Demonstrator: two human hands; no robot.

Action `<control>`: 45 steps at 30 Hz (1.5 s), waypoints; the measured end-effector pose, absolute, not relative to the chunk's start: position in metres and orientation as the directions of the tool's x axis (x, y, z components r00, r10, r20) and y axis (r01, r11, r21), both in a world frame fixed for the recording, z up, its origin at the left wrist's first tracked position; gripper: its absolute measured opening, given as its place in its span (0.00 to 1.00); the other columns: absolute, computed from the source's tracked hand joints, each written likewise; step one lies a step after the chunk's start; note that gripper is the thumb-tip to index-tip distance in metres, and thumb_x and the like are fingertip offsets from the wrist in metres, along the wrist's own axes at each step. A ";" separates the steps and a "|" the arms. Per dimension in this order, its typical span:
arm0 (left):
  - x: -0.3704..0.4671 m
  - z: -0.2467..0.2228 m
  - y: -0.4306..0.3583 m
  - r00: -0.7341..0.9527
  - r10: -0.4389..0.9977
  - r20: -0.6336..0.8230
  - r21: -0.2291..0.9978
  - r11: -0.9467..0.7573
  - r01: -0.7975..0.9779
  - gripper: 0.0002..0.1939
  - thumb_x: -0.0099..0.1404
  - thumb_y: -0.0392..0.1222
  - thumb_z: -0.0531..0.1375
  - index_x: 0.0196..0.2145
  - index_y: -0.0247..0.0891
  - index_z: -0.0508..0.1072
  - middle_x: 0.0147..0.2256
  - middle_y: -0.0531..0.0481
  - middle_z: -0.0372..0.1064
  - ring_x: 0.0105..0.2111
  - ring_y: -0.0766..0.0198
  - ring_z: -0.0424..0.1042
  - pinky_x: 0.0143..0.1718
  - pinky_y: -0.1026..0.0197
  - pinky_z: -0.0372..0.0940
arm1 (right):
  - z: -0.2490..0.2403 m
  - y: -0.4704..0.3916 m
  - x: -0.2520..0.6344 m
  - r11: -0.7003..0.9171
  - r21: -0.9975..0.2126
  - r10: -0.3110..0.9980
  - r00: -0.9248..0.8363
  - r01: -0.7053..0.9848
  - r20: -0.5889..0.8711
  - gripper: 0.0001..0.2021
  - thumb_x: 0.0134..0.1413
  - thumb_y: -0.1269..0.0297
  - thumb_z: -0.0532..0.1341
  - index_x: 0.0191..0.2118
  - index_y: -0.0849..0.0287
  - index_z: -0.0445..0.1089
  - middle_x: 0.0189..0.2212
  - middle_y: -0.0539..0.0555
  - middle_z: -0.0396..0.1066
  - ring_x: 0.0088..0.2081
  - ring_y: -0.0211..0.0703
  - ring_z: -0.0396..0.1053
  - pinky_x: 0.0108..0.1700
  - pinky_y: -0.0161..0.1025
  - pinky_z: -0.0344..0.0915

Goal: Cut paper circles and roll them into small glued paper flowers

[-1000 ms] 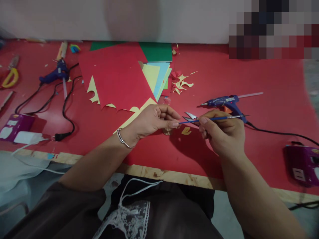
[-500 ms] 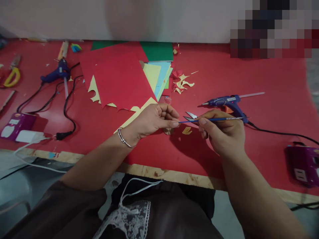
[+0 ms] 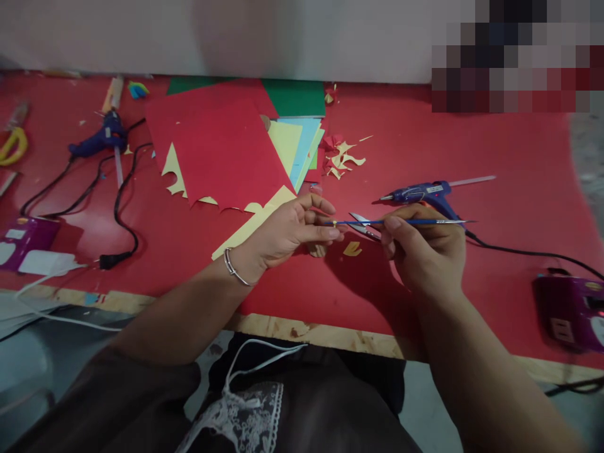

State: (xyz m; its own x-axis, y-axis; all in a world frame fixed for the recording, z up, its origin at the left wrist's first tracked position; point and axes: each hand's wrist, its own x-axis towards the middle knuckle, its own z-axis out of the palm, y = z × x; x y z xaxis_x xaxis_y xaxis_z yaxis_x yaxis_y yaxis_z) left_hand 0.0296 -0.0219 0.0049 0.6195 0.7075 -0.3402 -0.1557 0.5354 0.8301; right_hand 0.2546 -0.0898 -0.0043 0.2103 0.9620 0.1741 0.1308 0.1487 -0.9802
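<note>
My right hand (image 3: 427,248) grips a thin blue paintbrush (image 3: 363,222) level, its bristle end pointing right. The handle end reaches my left hand (image 3: 302,229), whose thumb and fingers close around a tiny yellow paper piece (image 3: 335,224) at the handle; part of it is hidden. Below and behind the brush lie small scissors (image 3: 361,220), blades pointing left, their handles covered by my right hand. A yellow paper scrap (image 3: 352,249) rests on the red table between my hands.
Red sheet (image 3: 226,151) with a scalloped edge covers other coloured papers. Yellow offcuts (image 3: 346,157) lie beyond my hands. One blue glue gun (image 3: 418,192) is at right, another glue gun (image 3: 101,138) at left. Purple power boxes (image 3: 569,311) and cables flank the table.
The brush has shifted so its handle end now passes between my left fingers, and a tiny yellow piece shows there. The brush lies slightly higher; the view has shifted a little.
</note>
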 end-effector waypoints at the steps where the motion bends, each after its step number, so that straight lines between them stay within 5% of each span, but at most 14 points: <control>1: 0.030 0.005 -0.022 0.617 0.711 -0.339 0.833 0.531 -0.155 0.23 0.56 0.36 0.77 0.42 0.38 0.69 0.29 0.51 0.77 0.28 0.59 0.82 0.27 0.63 0.73 | -0.004 -0.089 0.254 0.151 -0.980 0.962 0.208 0.130 0.175 0.12 0.64 0.62 0.68 0.28 0.56 0.75 0.20 0.47 0.68 0.20 0.35 0.61 0.23 0.38 0.55; 14: 0.030 -0.005 -0.014 0.420 0.847 -0.326 0.860 0.450 -0.240 0.24 0.55 0.35 0.76 0.42 0.38 0.67 0.36 0.47 0.83 0.34 0.62 0.83 0.33 0.66 0.73 | -0.009 -0.086 0.260 0.144 -0.974 0.901 0.384 0.176 0.203 0.17 0.61 0.54 0.71 0.24 0.54 0.72 0.19 0.47 0.65 0.20 0.36 0.61 0.22 0.38 0.57; 21: 0.032 -0.004 -0.017 0.388 0.890 -0.239 0.919 0.336 -0.205 0.21 0.59 0.37 0.74 0.44 0.38 0.70 0.37 0.47 0.84 0.36 0.64 0.83 0.37 0.65 0.73 | -0.010 -0.080 0.263 -0.038 -0.981 0.929 0.369 0.190 0.035 0.21 0.61 0.53 0.71 0.21 0.57 0.72 0.18 0.48 0.67 0.19 0.32 0.61 0.21 0.35 0.57; 32: 0.034 -0.001 -0.022 0.394 0.893 -0.216 0.919 0.322 -0.227 0.15 0.58 0.37 0.74 0.40 0.36 0.74 0.36 0.49 0.82 0.39 0.63 0.83 0.42 0.64 0.75 | -0.007 -0.087 0.261 0.049 -0.920 0.920 0.341 0.389 0.193 0.14 0.64 0.54 0.68 0.30 0.56 0.77 0.20 0.48 0.68 0.20 0.36 0.63 0.23 0.36 0.58; 41: 0.037 0.002 -0.024 0.369 0.900 -0.230 0.931 0.314 -0.186 0.11 0.61 0.38 0.72 0.38 0.35 0.74 0.34 0.48 0.83 0.31 0.67 0.81 0.33 0.67 0.73 | -0.002 -0.093 0.253 0.239 -0.852 0.817 0.377 0.466 0.436 0.12 0.64 0.57 0.67 0.30 0.55 0.77 0.20 0.47 0.65 0.20 0.36 0.61 0.24 0.38 0.56; 45: 0.037 0.001 -0.025 0.362 0.907 -0.217 0.945 0.288 -0.155 0.11 0.63 0.39 0.71 0.39 0.35 0.74 0.35 0.47 0.83 0.32 0.67 0.81 0.35 0.67 0.74 | -0.002 -0.094 0.255 0.204 -0.822 0.833 0.347 0.532 0.431 0.13 0.65 0.57 0.66 0.30 0.55 0.76 0.18 0.47 0.64 0.21 0.36 0.60 0.25 0.38 0.56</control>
State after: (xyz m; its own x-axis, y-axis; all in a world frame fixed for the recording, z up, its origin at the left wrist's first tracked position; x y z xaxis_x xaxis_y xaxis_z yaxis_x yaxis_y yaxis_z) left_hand 0.0374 -0.0249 0.0013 0.3616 0.9067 -0.2172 -0.1546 0.2881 0.9450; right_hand 0.2546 -0.0941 -0.0018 0.3472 0.8328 0.4312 0.5321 0.2037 -0.8218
